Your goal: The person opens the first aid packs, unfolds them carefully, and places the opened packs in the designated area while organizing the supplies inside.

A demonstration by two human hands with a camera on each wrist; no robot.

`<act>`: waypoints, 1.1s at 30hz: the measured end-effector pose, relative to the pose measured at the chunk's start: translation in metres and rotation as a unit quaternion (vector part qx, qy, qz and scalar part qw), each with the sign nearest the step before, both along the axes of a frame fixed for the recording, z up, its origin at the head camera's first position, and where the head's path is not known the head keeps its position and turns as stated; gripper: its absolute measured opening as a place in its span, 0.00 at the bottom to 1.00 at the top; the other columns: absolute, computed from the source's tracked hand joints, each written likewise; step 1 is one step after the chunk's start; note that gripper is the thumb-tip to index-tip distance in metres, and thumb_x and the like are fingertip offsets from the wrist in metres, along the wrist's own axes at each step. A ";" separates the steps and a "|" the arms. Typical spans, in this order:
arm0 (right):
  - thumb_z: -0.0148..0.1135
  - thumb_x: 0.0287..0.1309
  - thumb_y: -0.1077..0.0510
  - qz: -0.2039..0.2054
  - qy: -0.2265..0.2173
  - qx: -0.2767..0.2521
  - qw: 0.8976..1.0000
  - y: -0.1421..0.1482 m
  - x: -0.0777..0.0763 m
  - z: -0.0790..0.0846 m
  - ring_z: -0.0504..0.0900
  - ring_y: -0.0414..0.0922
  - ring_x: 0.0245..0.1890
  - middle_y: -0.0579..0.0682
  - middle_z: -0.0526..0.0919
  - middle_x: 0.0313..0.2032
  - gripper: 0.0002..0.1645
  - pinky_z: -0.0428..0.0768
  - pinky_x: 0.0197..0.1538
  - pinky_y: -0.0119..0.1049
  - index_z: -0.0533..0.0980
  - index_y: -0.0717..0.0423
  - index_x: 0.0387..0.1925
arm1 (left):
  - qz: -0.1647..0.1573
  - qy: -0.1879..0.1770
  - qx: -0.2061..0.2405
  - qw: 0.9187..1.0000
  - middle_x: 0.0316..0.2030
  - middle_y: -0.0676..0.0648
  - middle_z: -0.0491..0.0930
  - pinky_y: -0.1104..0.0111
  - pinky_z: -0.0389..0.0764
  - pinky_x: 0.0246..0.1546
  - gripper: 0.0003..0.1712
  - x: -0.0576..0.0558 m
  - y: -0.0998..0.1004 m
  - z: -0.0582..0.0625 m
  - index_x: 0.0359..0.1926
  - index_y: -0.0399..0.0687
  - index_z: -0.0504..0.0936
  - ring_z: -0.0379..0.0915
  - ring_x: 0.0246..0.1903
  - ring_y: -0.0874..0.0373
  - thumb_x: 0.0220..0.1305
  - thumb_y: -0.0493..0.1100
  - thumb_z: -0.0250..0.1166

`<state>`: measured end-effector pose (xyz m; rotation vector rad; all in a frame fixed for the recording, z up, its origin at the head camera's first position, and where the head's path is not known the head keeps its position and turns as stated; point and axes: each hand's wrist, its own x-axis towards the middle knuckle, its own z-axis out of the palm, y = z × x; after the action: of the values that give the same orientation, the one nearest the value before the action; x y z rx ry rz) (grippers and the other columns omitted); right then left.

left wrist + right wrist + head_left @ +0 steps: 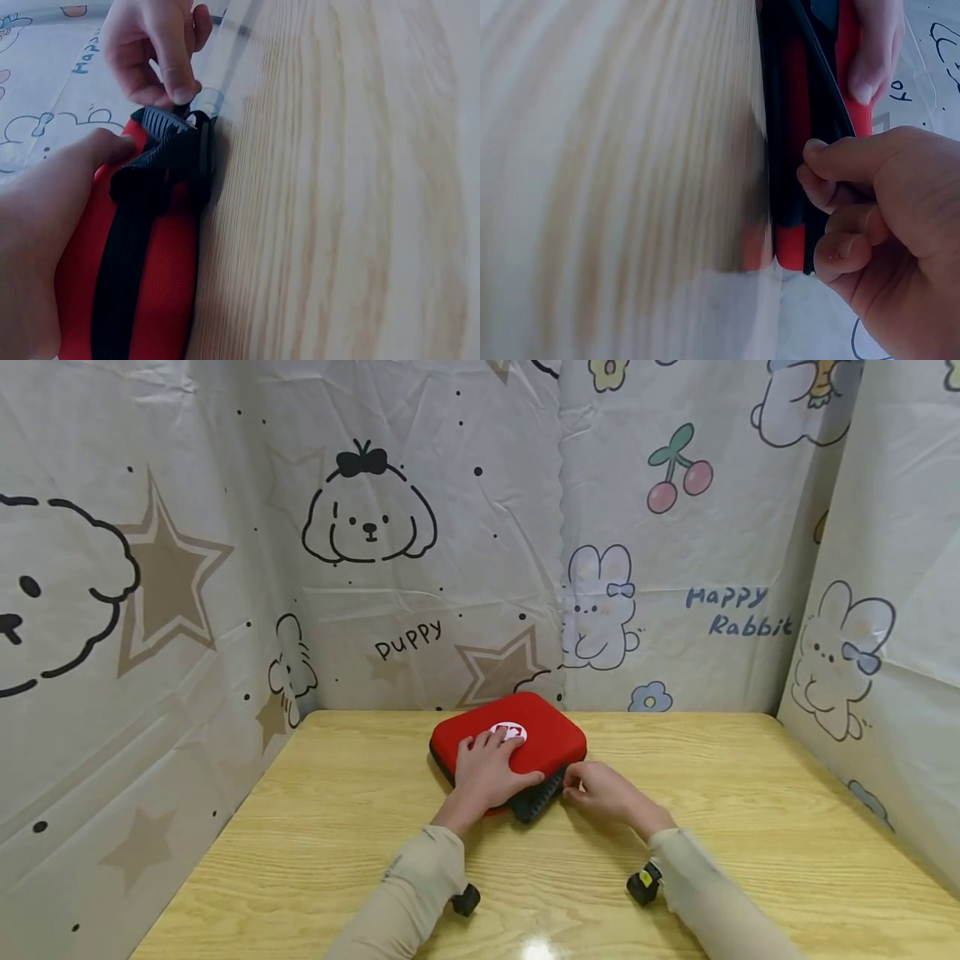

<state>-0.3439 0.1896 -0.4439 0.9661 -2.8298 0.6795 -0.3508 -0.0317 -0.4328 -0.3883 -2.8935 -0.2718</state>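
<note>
A red zip-up case [540, 727] with a white round emblem and a black zipper band lies on the table. My left hand [487, 770] rests on its lid, fingers spread, the thumb toward the near edge. A black ribbed handle [538, 797] sticks out from the near side of the case. At the near right corner, my right hand [600, 789] has its fingers curled, thumb and forefinger together against the zipper band [120, 285]. In the left wrist view they pinch a small dark zipper pull [181, 110], mostly covered by the fingertips.
The light wooden table [337, 860] runs out on all sides of the case. White printed cloth [420, 527] hangs behind the table and along both sides. A small black camera [643, 885] is strapped at the right wrist, and another [466, 900] at the left.
</note>
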 end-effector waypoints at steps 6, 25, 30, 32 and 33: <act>0.65 0.60 0.64 0.004 -0.005 -0.001 1.000 -0.010 0.002 0.002 0.74 0.36 0.28 0.42 0.80 0.27 0.05 0.77 0.38 0.32 0.78 0.55 0.28 | 0.019 0.015 0.011 1.000 0.68 0.48 0.69 0.44 0.59 0.66 0.42 -0.001 0.005 -0.001 0.69 0.65 0.71 0.62 0.66 0.49 0.57 0.76 0.56; 0.64 0.57 0.65 -0.038 -0.008 -0.020 0.999 -0.002 -0.002 0.000 0.73 0.39 0.29 0.43 0.79 0.27 0.06 0.75 0.37 0.34 0.78 0.53 0.28 | -0.047 -0.035 0.002 0.998 0.70 0.48 0.66 0.45 0.58 0.67 0.44 0.001 -0.009 0.010 0.70 0.63 0.70 0.59 0.68 0.46 0.59 0.78 0.52; 0.64 0.58 0.63 -0.092 0.003 -0.019 0.996 0.005 -0.005 0.001 0.73 0.40 0.30 0.44 0.79 0.28 0.05 0.74 0.37 0.37 0.77 0.51 0.28 | -0.141 -0.059 0.006 0.988 0.71 0.53 0.65 0.48 0.54 0.71 0.40 -0.001 -0.031 0.016 0.68 0.66 0.72 0.57 0.71 0.50 0.60 0.77 0.52; 0.63 0.59 0.62 -0.108 0.006 -0.016 0.994 0.008 -0.007 0.001 0.74 0.41 0.30 0.45 0.80 0.28 0.05 0.74 0.37 0.37 0.77 0.51 0.28 | -0.179 -0.073 0.003 0.981 0.72 0.54 0.64 0.48 0.51 0.73 0.40 -0.002 -0.038 0.017 0.69 0.67 0.71 0.55 0.73 0.51 0.60 0.76 0.54; 0.62 0.59 0.62 -0.111 0.007 -0.016 0.994 0.011 -0.007 0.001 0.74 0.41 0.30 0.45 0.80 0.28 0.05 0.74 0.37 0.37 0.76 0.52 0.28 | -0.194 -0.080 0.001 0.978 0.73 0.54 0.63 0.49 0.50 0.74 0.40 -0.002 -0.042 0.018 0.69 0.67 0.70 0.54 0.73 0.51 0.60 0.75 0.55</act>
<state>-0.3514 0.2002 -0.4427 0.6335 -2.8450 0.6847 -0.3532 -0.0734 -0.4150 -0.9754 -2.9495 -0.3806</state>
